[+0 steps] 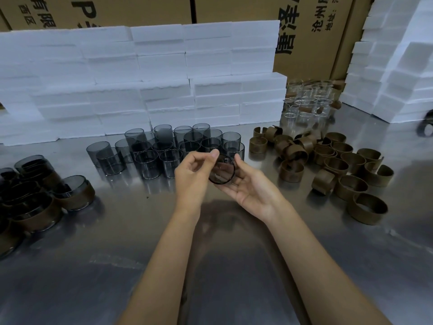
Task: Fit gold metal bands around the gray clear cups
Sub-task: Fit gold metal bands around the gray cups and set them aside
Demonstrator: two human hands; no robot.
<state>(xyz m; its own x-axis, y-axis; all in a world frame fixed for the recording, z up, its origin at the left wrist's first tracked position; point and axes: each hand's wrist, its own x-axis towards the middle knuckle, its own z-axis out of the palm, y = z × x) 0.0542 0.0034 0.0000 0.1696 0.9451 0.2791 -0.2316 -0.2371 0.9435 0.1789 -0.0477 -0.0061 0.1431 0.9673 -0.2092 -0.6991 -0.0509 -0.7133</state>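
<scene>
Steel bench (234,266): brushed metal, carrying every group below; white foam blocks (140,78) and cardboard cartons (311,31) stand along its back edge
Far left: finished cups (72,192), grey glass already wearing gold bands, crowded together at the bench edge
Left of centre: bare gray cups (150,151), a tight cluster standing upright behind the hands
Left hand (194,172): raised above the bench; thumb and forefinger pinch the upper rim of the held cup (222,170); the other fingers curl loosely below
Held cup: one gray clear cup, tipped on its side with its mouth toward the camera; no band on it; it sits between the two hands, clear of the bench
Right hand (250,186): palm up and fingers nearly straight, cradling the cup from beneath and behind; a fingertip rests against the right side of the rim; the grip is loose rather than clamped
Right: loose gold bands (328,165), split rings heaped and scattered, near the right hand but untouched
Far right, back: clear glass beakers (307,99), not part of this job
Step in hand: judged as the start of one cycle; cup picked and being turned or checked; band not yet fetched
Next move: likely the left hand takes the cup alone; the right reaches for a band, spreads its split and slides it squarely round the cup wall
</scene>
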